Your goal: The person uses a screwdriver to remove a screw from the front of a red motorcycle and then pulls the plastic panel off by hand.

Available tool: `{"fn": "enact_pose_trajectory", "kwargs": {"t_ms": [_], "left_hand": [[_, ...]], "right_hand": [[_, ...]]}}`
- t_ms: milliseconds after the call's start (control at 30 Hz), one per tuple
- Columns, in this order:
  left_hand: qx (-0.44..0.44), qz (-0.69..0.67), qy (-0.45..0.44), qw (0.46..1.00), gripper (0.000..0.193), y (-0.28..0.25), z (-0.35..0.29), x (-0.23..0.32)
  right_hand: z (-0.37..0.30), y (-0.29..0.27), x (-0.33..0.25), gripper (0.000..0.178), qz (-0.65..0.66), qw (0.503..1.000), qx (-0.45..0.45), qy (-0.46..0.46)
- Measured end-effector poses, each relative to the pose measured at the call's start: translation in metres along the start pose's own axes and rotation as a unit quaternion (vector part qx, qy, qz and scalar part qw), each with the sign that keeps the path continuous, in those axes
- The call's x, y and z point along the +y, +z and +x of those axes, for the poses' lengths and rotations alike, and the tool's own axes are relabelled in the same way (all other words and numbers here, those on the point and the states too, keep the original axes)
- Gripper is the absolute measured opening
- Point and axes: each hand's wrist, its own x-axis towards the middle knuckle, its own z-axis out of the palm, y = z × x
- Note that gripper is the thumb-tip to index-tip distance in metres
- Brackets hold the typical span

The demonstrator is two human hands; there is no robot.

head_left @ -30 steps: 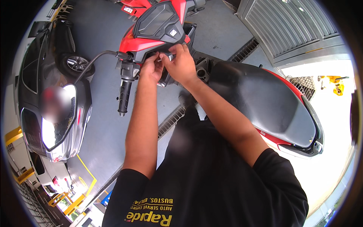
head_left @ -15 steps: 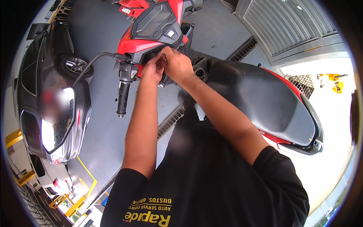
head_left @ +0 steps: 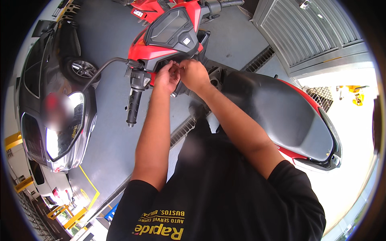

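Both my hands are at the underside of the red and black handlebar cover [head_left: 161, 50] of a scooter. My left hand [head_left: 168, 78] has its fingers curled, thumb and fingertips together close under the cover. Beside it, my right hand [head_left: 194, 74] is closed in a pinch, its fingertips meeting the left ones. Whatever small thing lies between the fingers is too hidden to name. Above the hands is the dark instrument panel [head_left: 171, 29]. The left handgrip [head_left: 134, 106] hangs free to the left of my wrist, and the mirror [head_left: 66, 124] reaches out farther left.
The scooter's long black seat [head_left: 277, 112] stretches to the right of my right forearm. A dark car [head_left: 36, 84] stands at the left. Floor drain grating [head_left: 183, 132] runs beneath me, and a grey metal shutter panel [head_left: 309, 36] rises at the far right.
The scooter's front appears slightly farther right in view. My right hand has shifted right and turned, its fingers now lower and more closed; the left hand remains beside it.
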Motion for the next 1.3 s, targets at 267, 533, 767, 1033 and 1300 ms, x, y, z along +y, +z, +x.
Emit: {"fn": "enact_pose_trajectory", "kwargs": {"t_ms": [267, 533, 767, 1033, 1300], "left_hand": [[0.018, -0.013, 0.018, 1.000, 0.008, 0.009, 0.000, -0.004], [0.023, 0.017, 0.034, 0.999, 0.009, 0.003, -0.001, -0.005], [0.020, 0.020, 0.051, 0.998, 0.011, -0.002, -0.001, -0.005], [0.004, 0.032, 0.022, 0.999, 0.015, -0.002, -0.008, 0.000], [0.049, 0.049, 0.059, 0.996, 0.010, -0.001, 0.006, -0.012]], "right_hand": [[0.009, -0.005, -0.016, 0.027, 0.100, 0.981, -0.017, 0.168], [0.005, 0.001, -0.005, 0.029, 0.045, 0.996, -0.025, 0.066], [0.006, 0.000, -0.013, 0.029, 0.156, 0.971, -0.048, 0.175], [-0.002, 0.010, -0.003, 0.018, 0.122, 0.984, -0.005, 0.126], [-0.004, 0.008, 0.001, 0.016, 0.002, 0.998, -0.026, 0.058]]}}
